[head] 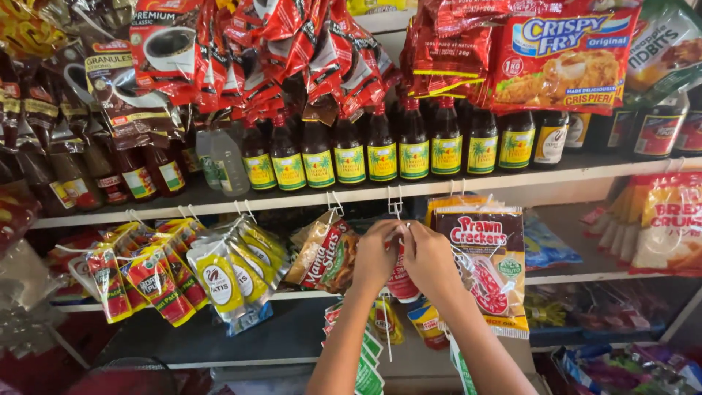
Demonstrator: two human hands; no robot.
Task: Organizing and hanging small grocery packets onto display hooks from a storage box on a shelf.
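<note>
Both hands — left hand [374, 256], right hand [431, 257] — pinch the top of a red sachet [403, 281] at a wire hook [395, 205] under the shelf [439, 188]; threading squarely onto the hook likely seats it best.

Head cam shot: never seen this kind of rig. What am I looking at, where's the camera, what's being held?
No machine here: a person works with two bare hands. The single picture comes from a camera worn on the head, looking forward and down at shop shelves. The left hand and right hand are raised together at a white wire hook on the shelf edge, both with a grip on the top of a red and white packet that hangs between them; most of it is hidden. Beside the right hand hangs a bag of crackers, beside the left a brown snack bag and yellow sauce sachets. Above stands a row of dark bottles with yellow labels, with red packets hanging over them.
</note>
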